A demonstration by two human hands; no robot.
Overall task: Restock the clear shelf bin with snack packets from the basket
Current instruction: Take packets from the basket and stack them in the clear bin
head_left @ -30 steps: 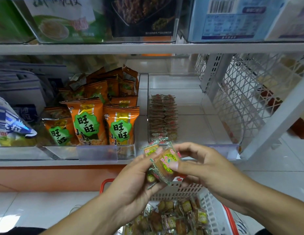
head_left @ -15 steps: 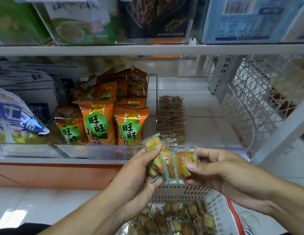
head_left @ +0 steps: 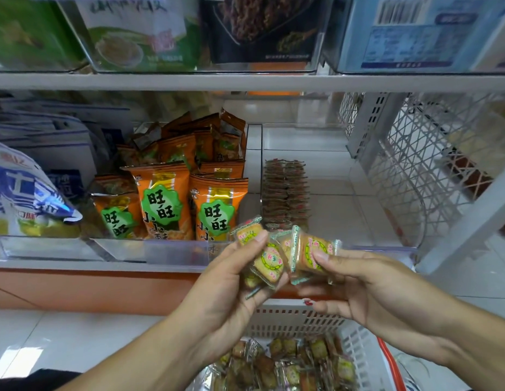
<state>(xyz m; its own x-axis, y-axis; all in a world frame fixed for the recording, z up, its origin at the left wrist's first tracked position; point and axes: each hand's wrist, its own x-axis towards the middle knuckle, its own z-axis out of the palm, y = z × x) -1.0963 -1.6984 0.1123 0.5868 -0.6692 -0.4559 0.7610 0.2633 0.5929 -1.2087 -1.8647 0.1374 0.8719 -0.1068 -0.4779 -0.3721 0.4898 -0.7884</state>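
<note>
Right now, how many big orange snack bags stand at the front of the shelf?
3: left bag, middle bag, right bag, side by side in the front row. More orange bags are piled behind, partly hidden.

White metal shelving [head_left: 245, 81] ran across the view, with an orange base panel [head_left: 90, 289] beneath the lower shelf. A white lattice side panel [head_left: 432, 165] closed the right end. The floor [head_left: 62, 342] was pale glossy tile, catching bright light at lower left.

Head view — close, angled down at shelf [head_left: 245, 81], basket [head_left: 296, 320].
</note>
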